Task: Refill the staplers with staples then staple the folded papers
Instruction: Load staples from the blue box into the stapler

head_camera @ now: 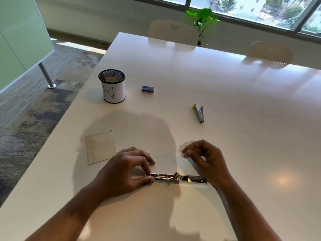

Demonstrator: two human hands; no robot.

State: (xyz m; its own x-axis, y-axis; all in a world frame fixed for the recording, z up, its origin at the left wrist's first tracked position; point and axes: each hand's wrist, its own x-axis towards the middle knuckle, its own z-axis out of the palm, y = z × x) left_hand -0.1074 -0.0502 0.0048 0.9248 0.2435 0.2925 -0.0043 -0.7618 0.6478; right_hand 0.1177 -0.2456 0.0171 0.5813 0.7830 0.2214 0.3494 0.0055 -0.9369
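Note:
A silver stapler (177, 178) lies opened out flat on the white table (225, 101) in front of me. My left hand (125, 169) pinches its left end between thumb and fingers. My right hand (206, 159) hovers over its right end with fingers curled, thumb and forefinger pressed together; whether staples sit between them I cannot tell. A second stapler (199, 113), grey with a yellow tip, lies farther right. A small blue staple box (147, 89) sits beyond. A folded paper (101, 146) lies to the left of my left hand.
A black mesh cup (112, 86) with a white label marked N stands at the back left, something pale inside it. Two chairs (173, 32) and a green plant (202, 18) are past the far edge. The table's left edge drops to carpet.

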